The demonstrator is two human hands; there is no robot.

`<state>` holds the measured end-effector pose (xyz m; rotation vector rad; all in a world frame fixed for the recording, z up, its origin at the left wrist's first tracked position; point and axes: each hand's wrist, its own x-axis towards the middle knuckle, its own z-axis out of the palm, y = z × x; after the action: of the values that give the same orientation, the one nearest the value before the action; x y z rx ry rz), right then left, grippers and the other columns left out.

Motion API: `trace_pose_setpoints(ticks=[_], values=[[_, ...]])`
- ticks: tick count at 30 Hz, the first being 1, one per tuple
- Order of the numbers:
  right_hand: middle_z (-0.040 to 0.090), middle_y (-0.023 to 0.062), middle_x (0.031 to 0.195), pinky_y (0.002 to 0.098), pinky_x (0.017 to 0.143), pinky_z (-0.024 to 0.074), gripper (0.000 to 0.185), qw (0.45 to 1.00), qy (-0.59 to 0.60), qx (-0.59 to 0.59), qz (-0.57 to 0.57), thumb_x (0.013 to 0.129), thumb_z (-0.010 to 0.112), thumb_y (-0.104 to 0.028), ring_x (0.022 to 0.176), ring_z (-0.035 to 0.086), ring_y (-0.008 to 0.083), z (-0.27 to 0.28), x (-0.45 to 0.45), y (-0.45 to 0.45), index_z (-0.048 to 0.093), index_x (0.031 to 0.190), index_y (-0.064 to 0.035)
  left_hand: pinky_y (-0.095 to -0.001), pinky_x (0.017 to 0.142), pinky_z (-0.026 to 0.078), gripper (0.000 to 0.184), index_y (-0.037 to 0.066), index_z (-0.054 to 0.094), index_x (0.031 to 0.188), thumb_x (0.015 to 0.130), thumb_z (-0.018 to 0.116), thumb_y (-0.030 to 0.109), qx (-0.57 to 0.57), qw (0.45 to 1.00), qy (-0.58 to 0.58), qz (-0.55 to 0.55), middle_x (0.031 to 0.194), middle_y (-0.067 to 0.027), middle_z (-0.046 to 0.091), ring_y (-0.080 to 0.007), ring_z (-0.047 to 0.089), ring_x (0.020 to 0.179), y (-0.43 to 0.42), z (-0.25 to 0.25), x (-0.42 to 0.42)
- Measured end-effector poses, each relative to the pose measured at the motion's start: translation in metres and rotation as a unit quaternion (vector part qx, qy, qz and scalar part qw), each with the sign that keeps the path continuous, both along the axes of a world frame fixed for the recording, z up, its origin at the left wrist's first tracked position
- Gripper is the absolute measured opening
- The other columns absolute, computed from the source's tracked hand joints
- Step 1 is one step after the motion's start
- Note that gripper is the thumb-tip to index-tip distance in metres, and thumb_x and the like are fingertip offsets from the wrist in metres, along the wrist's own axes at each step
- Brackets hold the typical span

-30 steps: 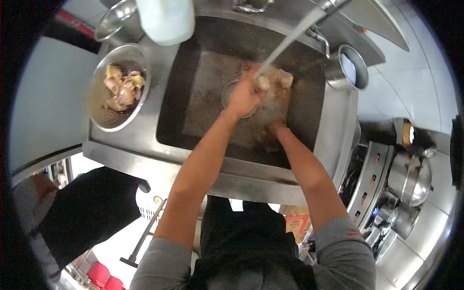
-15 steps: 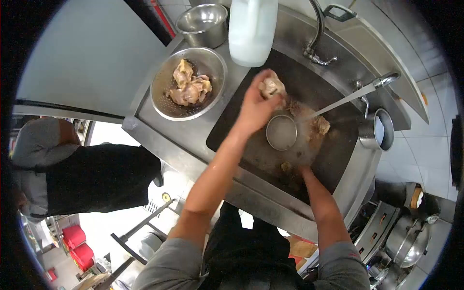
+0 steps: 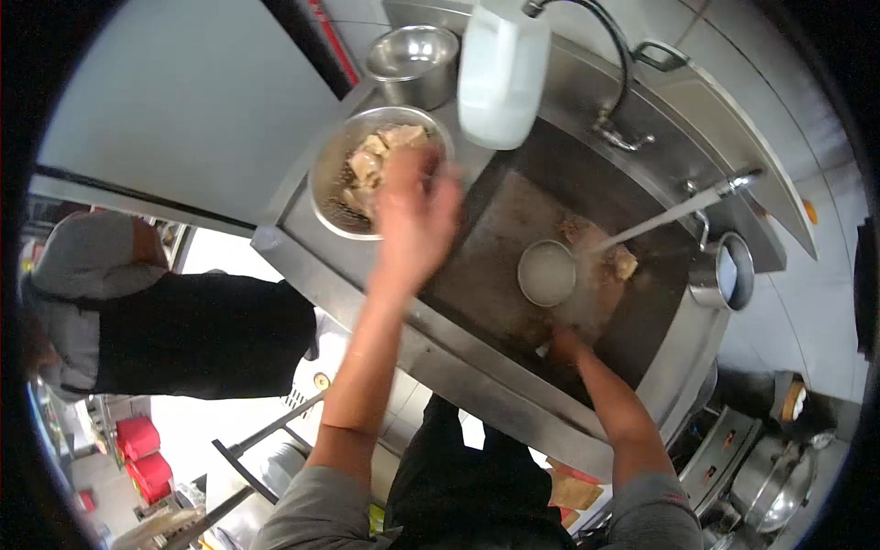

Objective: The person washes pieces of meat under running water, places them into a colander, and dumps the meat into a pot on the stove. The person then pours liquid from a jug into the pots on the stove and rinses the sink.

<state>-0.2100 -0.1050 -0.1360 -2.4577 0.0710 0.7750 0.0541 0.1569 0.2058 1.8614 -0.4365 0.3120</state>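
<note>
My left hand (image 3: 417, 215) is over the right side of a perforated metal bowl (image 3: 325, 174), fingers spread and blurred, with nothing visible in its grasp. Pale meat pieces (image 3: 367, 165) lie in that bowl. Down in the sink (image 3: 490, 243), my right hand (image 3: 566, 346) is low near the front edge; its fingers are dim and what they hold, if anything, is hidden. A round metal container (image 3: 547, 273) filled with cloudy liquid stands between the hands. Water from the faucet (image 3: 733, 183) runs onto meat (image 3: 623, 263) at the sink's right.
A metal pot (image 3: 412, 69) and a large translucent jug (image 3: 502, 82) stand behind the bowl. At the right rim is a small metal pot (image 3: 724, 273). A board (image 3: 733, 110) leans on the wall. Another person (image 3: 202, 335) in a black apron is at the left.
My left hand has gone from the sink, where it held a piece of meat, to above the bowl. The meat has left that hand. My right hand stays low in the sink.
</note>
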Motion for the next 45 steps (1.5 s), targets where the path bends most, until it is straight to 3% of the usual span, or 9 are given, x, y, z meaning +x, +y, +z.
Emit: trace_pose_setpoints(ticks=[3, 9, 12, 17, 21, 29, 36, 40, 45], values=[[0.051, 0.0237, 0.137, 0.0442, 0.099, 0.0447, 0.073, 0.995, -0.041, 0.063, 0.067, 0.083, 0.068, -0.03, 0.122, 0.052, 0.036, -0.023, -0.01, 0.002, 0.036, 0.146, -0.0078, -0.0383, 0.083, 0.051, 0.029, 0.002, 0.062, 0.113, 0.088, 0.067, 0.016, 0.106, 0.979, -0.055, -0.163, 0.106, -0.0161, 0.064, -0.0278, 0.064, 0.096, -0.051, -0.033, -0.02], [0.055, 0.0143, 0.131, 0.0438, 0.095, 0.0462, 0.068, 0.876, 0.357, 0.251, -0.207, 0.086, 0.067, -0.031, 0.121, 0.051, 0.0261, 0.041, 0.026, 0.015, 0.039, 0.144, -0.0096, -0.0324, 0.079, 0.052, 0.032, 0.0, 0.061, 0.118, 0.09, 0.065, 0.017, -0.212, 0.806, 0.426, -0.351, 0.105, -0.0106, 0.066, -0.02, 0.062, 0.097, -0.164, -0.102, -0.033], [0.054, 0.0076, 0.13, 0.042, 0.094, 0.0474, 0.058, 0.9, 0.204, 0.266, -0.279, 0.089, 0.063, -0.032, 0.116, 0.053, 0.0209, 0.055, 0.031, 0.008, 0.045, 0.139, -0.0098, -0.0316, 0.08, 0.052, 0.029, 0.0, 0.063, 0.113, 0.09, 0.067, 0.017, -0.234, 0.761, 0.419, -0.437, 0.103, -0.0105, 0.067, -0.0177, 0.063, 0.094, -0.188, -0.115, -0.032], [0.055, 0.0049, 0.128, 0.0401, 0.086, 0.0502, 0.053, 0.732, 0.079, 0.477, -0.481, 0.097, 0.054, -0.041, 0.11, 0.058, 0.0223, 0.084, 0.084, -0.018, 0.044, 0.139, -0.0109, -0.0323, 0.081, 0.053, 0.033, -0.001, 0.064, 0.114, 0.093, 0.063, 0.025, 0.084, 0.959, 0.108, -0.248, 0.104, -0.0113, 0.068, -0.0175, 0.065, 0.087, -0.163, -0.141, -0.033], [0.06, 0.0029, 0.118, 0.0403, 0.084, 0.0508, 0.045, 0.634, -0.082, 0.515, -0.57, 0.102, 0.046, -0.042, 0.103, 0.062, 0.0192, 0.129, 0.125, -0.004, 0.044, 0.135, -0.0121, -0.0349, 0.092, 0.049, 0.043, 0.004, 0.056, 0.131, 0.095, 0.061, 0.027, -0.072, 0.832, 0.442, -0.329, 0.116, -0.0094, 0.066, -0.0198, 0.062, 0.106, -0.139, -0.159, -0.035], [0.066, 0.0105, 0.088, 0.0356, 0.064, 0.0522, 0.048, 0.862, -0.296, 0.141, -0.386, 0.1, 0.049, -0.045, 0.073, 0.063, 0.021, 0.114, 0.114, -0.014, 0.062, 0.104, 0.0009, -0.0353, 0.087, 0.055, 0.04, 0.002, 0.052, 0.13, 0.092, 0.062, 0.013, -0.125, 0.754, 0.504, -0.402, 0.115, -0.0101, 0.064, -0.0192, 0.064, 0.102, -0.14, -0.176, -0.038], [0.064, 0.0044, 0.07, 0.0375, 0.055, 0.0498, 0.043, 0.708, -0.199, 0.295, -0.61, 0.1, 0.049, -0.042, 0.057, 0.059, 0.0226, 0.157, 0.095, -0.03, 0.067, 0.097, -0.0038, -0.0372, 0.084, 0.056, 0.039, 0.0, 0.056, 0.126, 0.092, 0.062, 0.018, -0.249, 0.695, 0.601, -0.306, 0.112, -0.0117, 0.065, -0.0247, 0.065, 0.098, -0.174, -0.209, -0.041], [0.066, 0.0166, 0.099, 0.0407, 0.077, 0.0497, 0.043, 0.949, -0.136, 0.062, -0.279, 0.1, 0.049, -0.037, 0.087, 0.063, 0.0258, 0.075, 0.051, -0.024, 0.06, 0.119, -0.0012, -0.0365, 0.06, 0.059, 0.038, -0.005, 0.06, 0.116, 0.086, 0.068, 0.017, -0.276, 0.691, 0.595, -0.303, 0.099, -0.0138, 0.066, -0.0219, 0.067, 0.083, -0.196, -0.196, -0.041], [0.062, 0.0203, 0.12, 0.0464, 0.093, 0.046, 0.041, 0.991, -0.054, 0.096, -0.074, 0.097, 0.05, -0.031, 0.11, 0.059, 0.0363, 0.032, 0.051, 0.047, 0.057, 0.128, -0.005, -0.0363, 0.062, 0.06, 0.05, -0.009, 0.056, 0.12, 0.083, 0.074, 0.019, -0.029, 0.766, 0.447, -0.461, 0.101, -0.0173, 0.066, -0.0222, 0.068, 0.082, -0.2, -0.173, -0.026]])
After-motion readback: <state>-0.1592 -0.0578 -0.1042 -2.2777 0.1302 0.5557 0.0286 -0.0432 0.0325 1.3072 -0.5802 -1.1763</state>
